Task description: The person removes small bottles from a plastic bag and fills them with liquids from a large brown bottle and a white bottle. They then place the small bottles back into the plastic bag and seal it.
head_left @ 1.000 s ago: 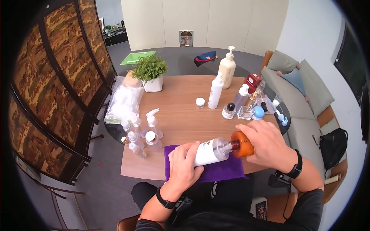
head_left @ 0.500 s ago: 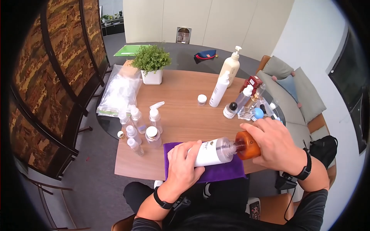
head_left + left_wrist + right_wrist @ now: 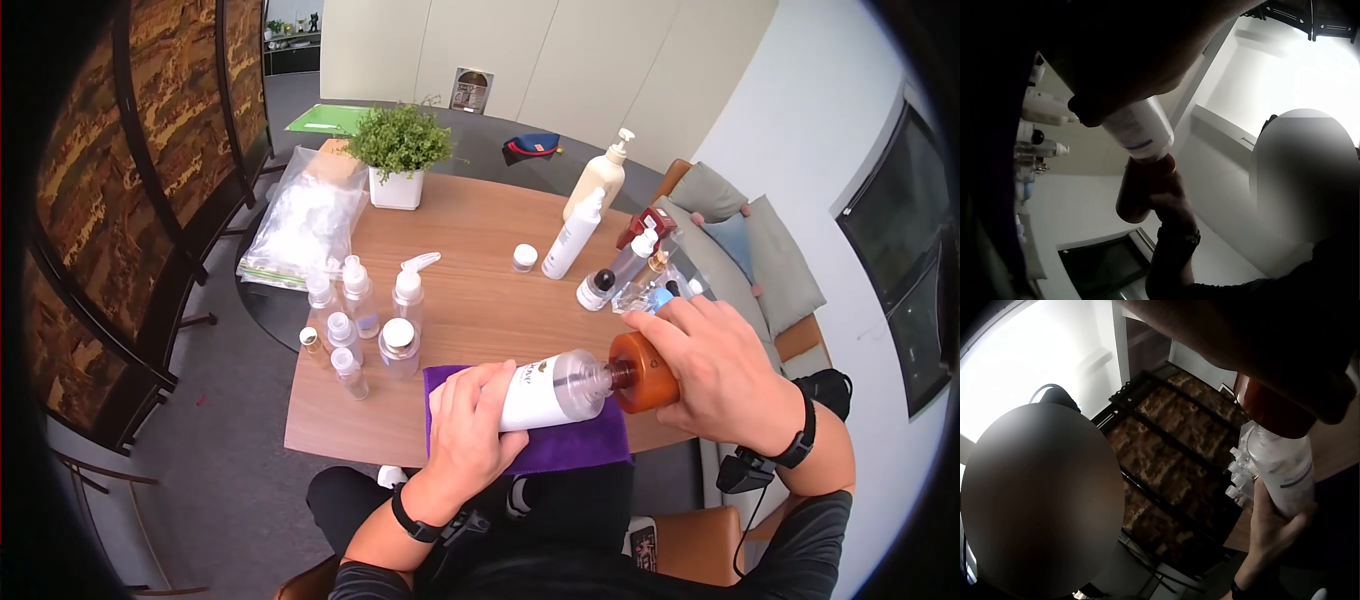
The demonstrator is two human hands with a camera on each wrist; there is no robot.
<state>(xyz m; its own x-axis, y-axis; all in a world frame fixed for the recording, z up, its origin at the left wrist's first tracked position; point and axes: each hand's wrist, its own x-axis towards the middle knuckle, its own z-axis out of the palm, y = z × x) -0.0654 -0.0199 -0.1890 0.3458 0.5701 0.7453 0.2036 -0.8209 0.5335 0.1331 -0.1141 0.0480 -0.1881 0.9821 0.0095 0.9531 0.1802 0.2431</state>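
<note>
In the head view my left hand (image 3: 468, 425) grips a clear bottle with a white label (image 3: 530, 398), tilted with its neck to the right. My right hand (image 3: 725, 375) holds an orange-brown bottle (image 3: 643, 372), its neck meeting the clear bottle's mouth. Both are above a purple cloth (image 3: 580, 447) at the table's front edge. The left wrist view shows the white-labelled bottle (image 3: 1141, 128) meeting the dark bottle (image 3: 1138, 194). From the right wrist, the orange bottle (image 3: 1272, 409) sits above the clear one (image 3: 1282, 469). Whether liquid passes between them cannot be told.
Several small clear bottles (image 3: 398, 350) stand on the left of the table (image 3: 470, 310). Behind are a plastic bag (image 3: 305, 220) and a potted plant (image 3: 397, 190). A small jar (image 3: 525, 258), a white bottle (image 3: 573, 240), a cream pump bottle (image 3: 597, 182) and other containers stand back right.
The head view has turned, shifting and tilting the surroundings. The orange-brown bottle has moved slightly right since the first frame, and both hands keep their hold on the two bottles.
</note>
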